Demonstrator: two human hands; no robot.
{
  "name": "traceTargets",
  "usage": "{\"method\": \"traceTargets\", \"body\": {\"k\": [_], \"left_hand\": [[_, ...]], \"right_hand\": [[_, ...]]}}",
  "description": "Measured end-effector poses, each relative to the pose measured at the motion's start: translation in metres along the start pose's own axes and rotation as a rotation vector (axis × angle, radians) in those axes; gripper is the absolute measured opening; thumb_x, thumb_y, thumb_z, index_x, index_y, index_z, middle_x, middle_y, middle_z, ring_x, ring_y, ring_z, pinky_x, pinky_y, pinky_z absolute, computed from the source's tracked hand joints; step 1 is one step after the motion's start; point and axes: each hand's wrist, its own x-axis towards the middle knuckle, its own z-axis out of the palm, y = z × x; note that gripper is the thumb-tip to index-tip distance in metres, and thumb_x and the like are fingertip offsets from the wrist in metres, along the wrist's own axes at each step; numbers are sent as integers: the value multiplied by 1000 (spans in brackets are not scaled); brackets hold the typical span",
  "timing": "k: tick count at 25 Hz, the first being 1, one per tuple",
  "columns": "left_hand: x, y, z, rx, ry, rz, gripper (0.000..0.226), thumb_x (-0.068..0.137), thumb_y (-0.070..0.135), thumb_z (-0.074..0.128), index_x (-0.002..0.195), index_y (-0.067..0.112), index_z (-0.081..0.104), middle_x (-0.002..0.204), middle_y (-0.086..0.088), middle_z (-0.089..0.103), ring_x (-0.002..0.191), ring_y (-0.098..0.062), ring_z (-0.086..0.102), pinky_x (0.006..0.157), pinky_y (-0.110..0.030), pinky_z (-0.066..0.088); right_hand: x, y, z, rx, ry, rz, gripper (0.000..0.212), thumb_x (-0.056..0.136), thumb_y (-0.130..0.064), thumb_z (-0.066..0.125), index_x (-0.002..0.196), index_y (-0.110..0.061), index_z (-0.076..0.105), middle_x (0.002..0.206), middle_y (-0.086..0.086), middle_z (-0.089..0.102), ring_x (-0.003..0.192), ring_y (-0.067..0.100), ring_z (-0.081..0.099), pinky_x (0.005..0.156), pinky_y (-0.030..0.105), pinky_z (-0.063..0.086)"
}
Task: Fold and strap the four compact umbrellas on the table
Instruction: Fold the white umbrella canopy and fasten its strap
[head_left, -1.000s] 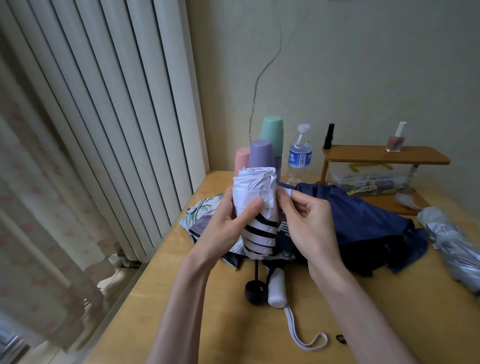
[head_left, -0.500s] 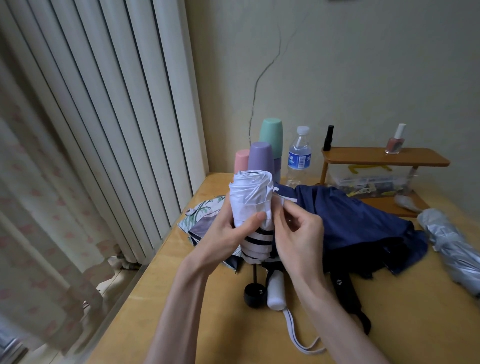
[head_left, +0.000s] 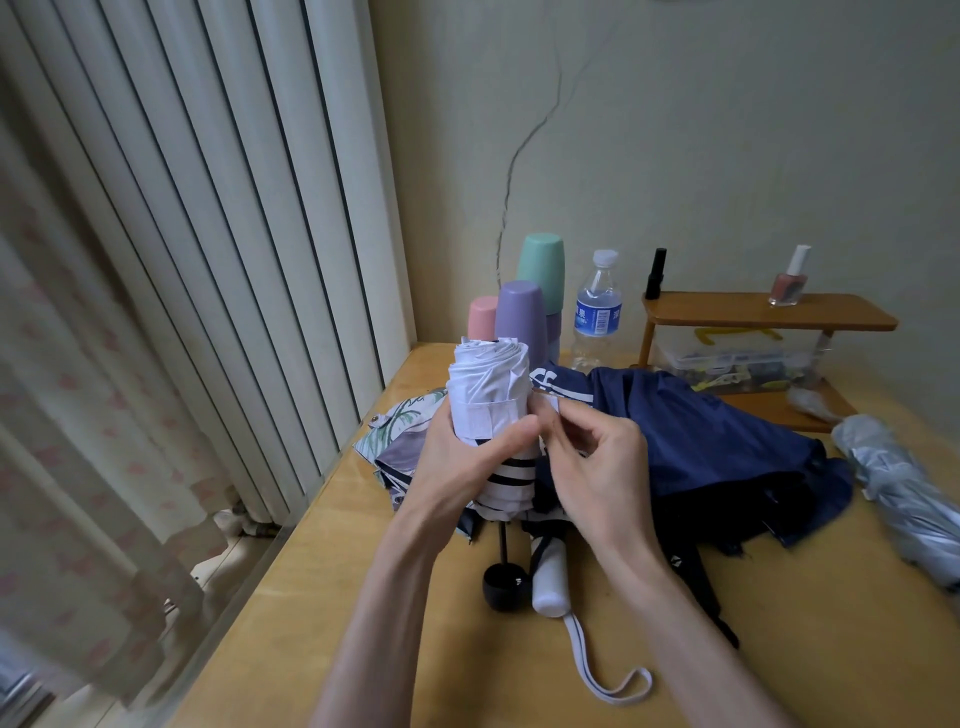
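Left hand (head_left: 457, 467) curled round rolled white umbrella (head_left: 488, 374), thumb on strap (head_left: 485, 418) | right hand (head_left: 597, 467) pinched strap's end | umbrella held upright above table (head_left: 519, 675), before navy umbrella (head_left: 701, 431) | risk: a loosened thumb would let folds spring, leaving strap slack.

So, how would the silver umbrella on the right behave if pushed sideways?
The silver umbrella is bundled into a rough cylinder lying on the table, so it would probably roll. Its crinkled fabric looks loose, so it is likely soft, not stiff, under a grip.
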Motion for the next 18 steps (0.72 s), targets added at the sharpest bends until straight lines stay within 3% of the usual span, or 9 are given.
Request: {"method": "traceTargets", "body": {"k": [2,5,7,12,16,18], "left_hand": [[1,-3,2,-27,70,25,40,76,34,84,108,16,70,91,4,79,82,-13,74,68,-26,57],[1,-8,0,-80,139,36,46,70,36,85,109,15,72,98,-1,81,90,-17,76,76,-29,60],[-1,-10,0,-93,171,33,49,66,38,83,106,11,72,94,-4,80,85,-19,76,73,-31,61],[-1,-8,0,-75,189,75,18,80,19,73,95,8,71,79,1,76,72,-12,69,64,-25,56],[3,-8,9,37,229,126,10,94,5,74,102,10,71,80,9,74,73,-5,66,68,-21,53],[5,-6,16,97,227,163,19,93,8,76,111,11,69,90,8,75,80,-1,66,74,-19,52]], "right_hand": [[6,1,-7,-38,-9,13,41,106,-39,61,87,-5,73,75,8,73,76,30,72,70,56,58],[14,2,-15,-66,41,96,35,106,-32,62,88,-4,74,72,2,76,71,19,76,73,52,62],[15,3,-20,-67,72,131,28,105,-27,63,90,-8,77,71,-1,77,69,14,77,74,48,64],[18,5,-31,-43,168,207,25,105,-22,63,86,-13,76,68,-1,76,64,14,76,78,50,64],[13,-20,-31,-54,-22,-2,22,106,-21,63,92,-10,75,71,1,74,69,14,74,72,39,62],[8,-31,-24,-224,-102,-193,22,107,-19,63,89,-9,72,69,-1,68,66,16,68,65,37,56]]}}
